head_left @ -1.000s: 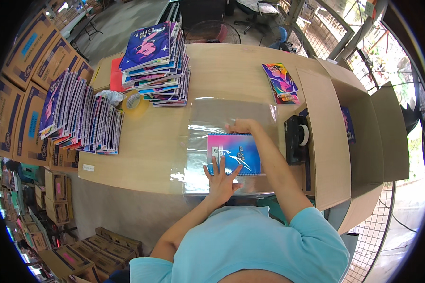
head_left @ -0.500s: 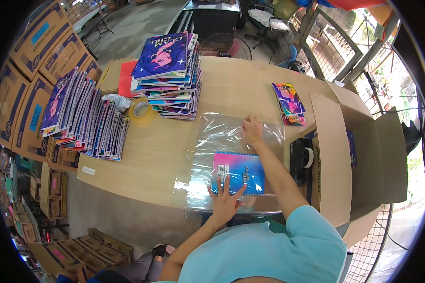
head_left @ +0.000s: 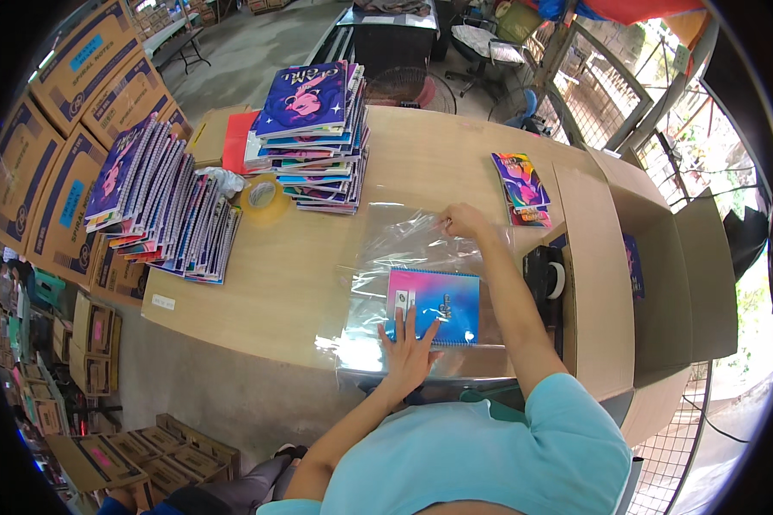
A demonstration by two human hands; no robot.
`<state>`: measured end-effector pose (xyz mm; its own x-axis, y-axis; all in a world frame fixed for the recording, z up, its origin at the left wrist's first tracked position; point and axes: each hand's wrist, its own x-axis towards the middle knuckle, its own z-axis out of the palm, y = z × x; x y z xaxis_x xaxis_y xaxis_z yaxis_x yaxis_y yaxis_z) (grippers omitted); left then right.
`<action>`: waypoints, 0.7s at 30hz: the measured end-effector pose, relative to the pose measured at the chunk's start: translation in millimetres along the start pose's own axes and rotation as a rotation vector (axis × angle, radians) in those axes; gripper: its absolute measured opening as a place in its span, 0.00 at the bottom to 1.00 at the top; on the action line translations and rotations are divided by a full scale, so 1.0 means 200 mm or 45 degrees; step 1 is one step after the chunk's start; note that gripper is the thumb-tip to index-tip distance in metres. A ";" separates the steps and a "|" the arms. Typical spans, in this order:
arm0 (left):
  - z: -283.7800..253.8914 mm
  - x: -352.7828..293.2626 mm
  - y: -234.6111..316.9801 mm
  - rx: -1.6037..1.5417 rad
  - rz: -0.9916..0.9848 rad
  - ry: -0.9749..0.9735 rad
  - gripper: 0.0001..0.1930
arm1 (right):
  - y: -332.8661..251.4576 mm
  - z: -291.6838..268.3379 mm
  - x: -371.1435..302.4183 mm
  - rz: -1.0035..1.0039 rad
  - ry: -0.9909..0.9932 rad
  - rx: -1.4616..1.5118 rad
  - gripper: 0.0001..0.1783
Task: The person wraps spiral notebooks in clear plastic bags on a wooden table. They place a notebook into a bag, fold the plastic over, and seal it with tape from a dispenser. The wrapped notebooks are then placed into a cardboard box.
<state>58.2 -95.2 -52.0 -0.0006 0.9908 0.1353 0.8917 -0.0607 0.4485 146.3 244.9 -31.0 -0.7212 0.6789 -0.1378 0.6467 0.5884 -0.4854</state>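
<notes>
A spiral notebook point(head_left: 455, 292) with a pink and blue cover lies at the table's near side, among glossy clear plastic film point(head_left: 378, 249). Whether the film runs over or under the notebook, I cannot tell. My left hand point(head_left: 410, 354) rests flat on the notebook's lower part, fingers spread. Beyond the notebook, my right hand point(head_left: 462, 221) has its fingers closed on the wrinkled far part of the film. Beside my right forearm stands a black tape dispenser point(head_left: 539, 279) with a pale roll.
Stacked notebooks point(head_left: 305, 107) and a leaning row of notebooks point(head_left: 167, 202) occupy the table's left side, near a tape roll point(head_left: 262, 196). Two colourful booklets point(head_left: 521, 184) lie far right. An open carton point(head_left: 605, 283) borders the right; boxes point(head_left: 56, 172) are piled left.
My right hand has shifted slightly away from me, and the film by it is more bunched and creased. My left hand stays on the notebook. The view has shifted a little.
</notes>
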 end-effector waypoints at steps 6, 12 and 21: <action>0.00 0.00 0.05 -0.074 -0.047 -0.021 0.37 | -0.28 0.02 -0.38 -0.010 0.219 -0.169 0.10; 0.04 -0.01 0.08 -0.035 -0.017 0.034 0.40 | -0.39 0.16 -0.69 -0.171 0.438 -0.147 0.10; 0.14 -0.02 0.16 0.059 -0.122 -0.107 0.39 | -0.46 0.49 -0.84 -0.283 0.555 -0.139 0.13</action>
<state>100.5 -97.9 -63.0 -0.0508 0.9985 0.0183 0.9095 0.0386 0.4140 183.8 34.1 -47.8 -0.6885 0.6387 0.3436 0.5282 0.7663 -0.3658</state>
